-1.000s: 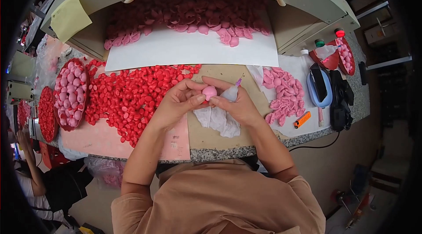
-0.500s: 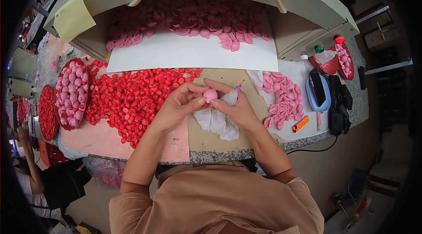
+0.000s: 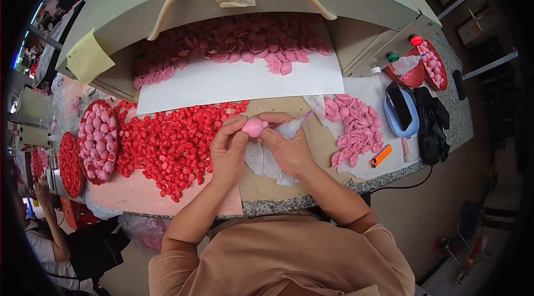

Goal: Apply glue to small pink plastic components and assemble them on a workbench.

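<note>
Two hands, the left hand (image 3: pixel 229 150) and the right hand (image 3: pixel 289 152), meet over the tan work surface (image 3: pixel 300 187), with a glossy pink rounded piece (image 3: pixel 255 127) raised between them. The left thumb and fingers pinch this piece; the right thumb and forefinger reach its near right side, while the right hand also holds a translucent applicator bottle (image 3: pixel 288 129) whose purple needle tip (image 3: pixel 306 114) points up and away. Crumpled white tissue (image 3: pixel 262 162) lies beneath; loose red domed pieces (image 3: pixel 167 146) spread to the left, pink petal-shaped pieces (image 3: pixel 356 129) to the right.

Likely faults: the smooth piece could slip if the pinch loosens, falling onto the tissue or among the red pieces; too firm a grip could dent it, should it be soft. Tightening the right hand might squeeze out the bottle's contents.

Hard to make out: the underside of the pink piece and the right hand's lower fingers are hidden, so their exact placement cannot be told; the bottle's fill level is unclear.
</note>
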Demonstrator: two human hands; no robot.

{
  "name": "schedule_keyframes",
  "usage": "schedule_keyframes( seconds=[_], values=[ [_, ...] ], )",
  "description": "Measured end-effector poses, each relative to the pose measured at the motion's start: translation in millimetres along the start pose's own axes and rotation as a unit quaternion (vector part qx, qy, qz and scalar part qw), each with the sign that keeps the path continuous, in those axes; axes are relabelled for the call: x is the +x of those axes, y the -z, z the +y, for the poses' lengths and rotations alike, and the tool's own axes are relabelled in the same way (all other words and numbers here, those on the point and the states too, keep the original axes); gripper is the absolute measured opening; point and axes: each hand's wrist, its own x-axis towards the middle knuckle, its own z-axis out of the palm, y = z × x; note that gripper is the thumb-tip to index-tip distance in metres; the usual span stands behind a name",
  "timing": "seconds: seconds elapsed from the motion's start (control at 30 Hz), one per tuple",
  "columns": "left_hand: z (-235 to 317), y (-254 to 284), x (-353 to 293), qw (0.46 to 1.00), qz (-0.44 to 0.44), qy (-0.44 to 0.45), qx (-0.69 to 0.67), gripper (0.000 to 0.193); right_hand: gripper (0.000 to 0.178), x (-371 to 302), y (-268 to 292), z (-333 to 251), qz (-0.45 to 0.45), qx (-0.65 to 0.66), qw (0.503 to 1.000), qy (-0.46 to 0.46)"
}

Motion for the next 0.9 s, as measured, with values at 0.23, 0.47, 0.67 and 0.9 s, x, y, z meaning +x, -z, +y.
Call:
schedule_keyframes(
  seconds=[0.23,0.47,0.67,0.9],
  values=[
    [-2,-14,3,1.000,0.005,-0.010,-0.023,0.022,0.021,6,5,4,-0.036,0.131,0.991,-0.017],
    [-6,-17,3,1.000,0.015,0.011,0.023,0.015,0.018,-2,7,13,0.064,0.075,0.995,0.027],
    [-4,-23,7,0.997,-0.027,0.008,-0.076,0.013,0.022,-4,18,12,0.117,0.071,0.991,0.001],
    [-4,-23,9,0.997,-0.031,-0.007,-0.067,0.014,0.028,-5,17,7,0.093,0.046,0.994,-0.023]
  ],
)
